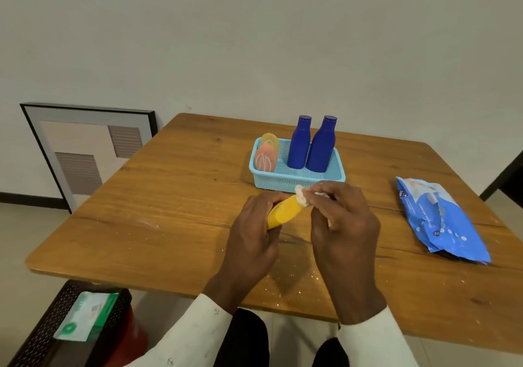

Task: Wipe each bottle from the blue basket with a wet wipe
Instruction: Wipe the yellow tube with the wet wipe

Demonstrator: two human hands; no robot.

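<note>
Curling round a yellow bottle (284, 211), the left hand (252, 236) holds it tilted above the surface (169, 197); the right hand (343, 225) pinches a wet wipe (301, 197) against its top end.

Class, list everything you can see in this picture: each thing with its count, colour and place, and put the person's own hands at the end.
table: 1, brown wood, centre
basket: 1, light blue, far middle of table
tall bottles: 2, dark blue, upright in basket
oval bottles: 2, one pink, one pale yellow, left end of basket
yellow bottle: 1, held above table
wet wipe: 1, white, at the yellow bottle's far end
wipes pack: 1, blue, right side of table
picture frame: 1, black-edged, leaning on wall
black crate: 1, floor, holds a green pack
left hand: grips yellow bottle
right hand: pinches wet wipe
</note>
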